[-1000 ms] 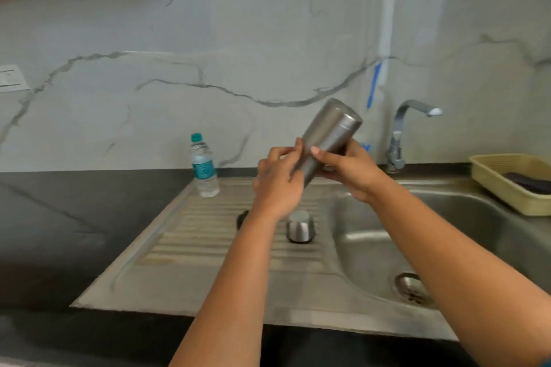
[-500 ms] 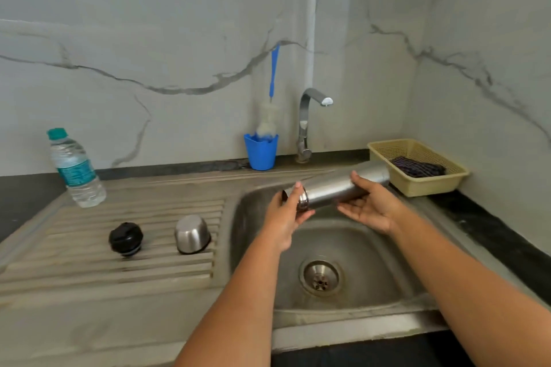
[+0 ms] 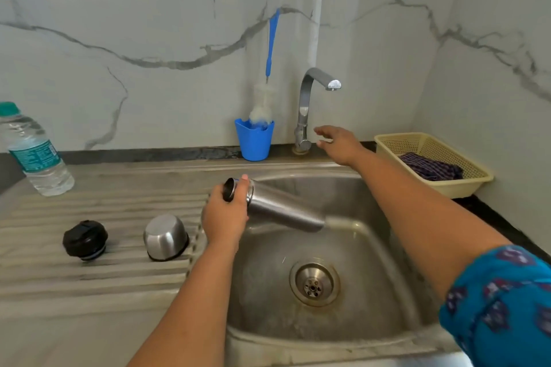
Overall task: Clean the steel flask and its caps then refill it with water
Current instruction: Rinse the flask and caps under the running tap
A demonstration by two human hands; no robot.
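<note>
Two hands busy, left hand gripping steel flask tilted over sink, right hand fingers spread beside tap, both caps on drainboard

right hand off steel flask, now near tap
</note>
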